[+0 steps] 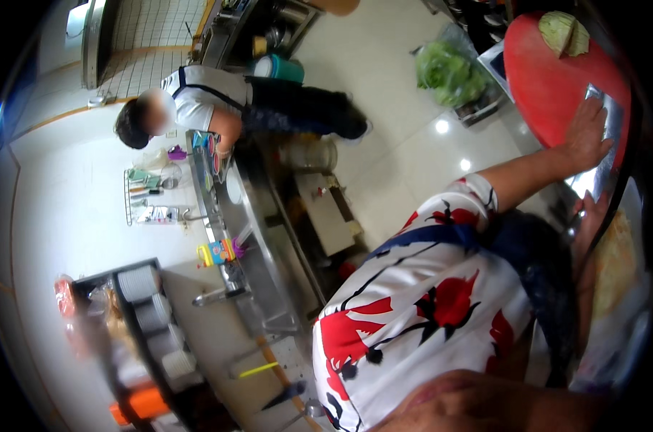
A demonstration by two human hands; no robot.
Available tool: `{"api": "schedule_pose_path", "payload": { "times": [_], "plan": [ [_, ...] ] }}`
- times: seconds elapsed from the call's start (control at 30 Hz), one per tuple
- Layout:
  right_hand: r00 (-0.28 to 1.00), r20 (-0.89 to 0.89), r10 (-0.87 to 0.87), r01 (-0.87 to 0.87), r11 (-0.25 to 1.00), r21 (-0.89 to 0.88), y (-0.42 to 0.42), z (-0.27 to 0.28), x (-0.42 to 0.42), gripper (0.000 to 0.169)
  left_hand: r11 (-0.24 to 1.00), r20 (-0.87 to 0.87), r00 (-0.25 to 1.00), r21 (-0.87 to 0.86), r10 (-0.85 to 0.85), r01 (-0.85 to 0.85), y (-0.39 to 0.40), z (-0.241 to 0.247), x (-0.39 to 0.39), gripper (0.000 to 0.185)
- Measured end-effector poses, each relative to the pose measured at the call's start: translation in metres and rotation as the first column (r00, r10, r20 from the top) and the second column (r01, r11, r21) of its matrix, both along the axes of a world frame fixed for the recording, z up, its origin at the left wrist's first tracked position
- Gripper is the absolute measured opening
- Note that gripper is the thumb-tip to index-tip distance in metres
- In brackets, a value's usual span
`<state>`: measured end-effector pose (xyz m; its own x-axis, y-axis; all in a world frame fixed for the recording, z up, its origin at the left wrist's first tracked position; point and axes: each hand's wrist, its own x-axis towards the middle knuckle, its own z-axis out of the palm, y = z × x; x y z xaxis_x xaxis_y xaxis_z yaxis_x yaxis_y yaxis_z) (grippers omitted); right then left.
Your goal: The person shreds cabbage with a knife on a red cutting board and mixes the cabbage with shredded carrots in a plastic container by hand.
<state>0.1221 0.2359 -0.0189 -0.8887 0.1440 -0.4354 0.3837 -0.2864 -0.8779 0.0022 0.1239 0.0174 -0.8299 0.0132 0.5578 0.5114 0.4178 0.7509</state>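
Observation:
My left hand lies palm down on a broad, shiny metal blade, with the thumb spread. The blade looks like a cleaver's and rests over a red cutting board. Close to the board's near edge, my right hand is closed around a silver handle, partly hidden by the fingers. A cut piece of cabbage sits at the board's far end, apart from both hands. Beside my right forearm is a clear plastic bag or tray of pale, yellowish food, blurred at the rim of the view.
A plastic bag of leafy greens stands near the board. Across the tiled floor, another person bends over a steel sink. A rack holds stacked white dishes. A lidded teal bucket is behind that person.

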Motion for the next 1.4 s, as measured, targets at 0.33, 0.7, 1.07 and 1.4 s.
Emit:
{"api": "schedule_pose_path", "payload": {
  "times": [0.33, 0.7, 1.07, 1.4],
  "plan": [
    [0.980, -0.102, -0.169, 0.183, 0.970, 0.158, -0.014, 0.081, 0.019, 0.017, 0.954, -0.142, 0.951, -0.157, -0.276, 0.253, 0.033, 0.026, -0.004, 0.027],
    [0.895, -0.128, -0.427, 0.444, 0.824, 0.353, 0.027, 0.075, 0.087, 0.022, 0.775, -0.001, 0.811, -0.296, -0.584, 0.558, 0.081, -0.023, 0.019, 0.009],
    [0.742, -0.190, -0.643, 0.662, 0.657, 0.360, 0.076, 0.077, 0.159, 0.017, 0.940, 0.296, 0.898, -0.003, -0.324, 0.340, -0.021, -0.022, 0.011, 0.014],
    [0.806, -0.217, -0.551, 0.589, 0.706, 0.394, 0.062, 0.070, 0.135, 0.009, 0.763, 0.650, 0.414, 0.454, -0.637, 0.461, -0.045, -0.066, 0.035, 0.040]
  ]
}}
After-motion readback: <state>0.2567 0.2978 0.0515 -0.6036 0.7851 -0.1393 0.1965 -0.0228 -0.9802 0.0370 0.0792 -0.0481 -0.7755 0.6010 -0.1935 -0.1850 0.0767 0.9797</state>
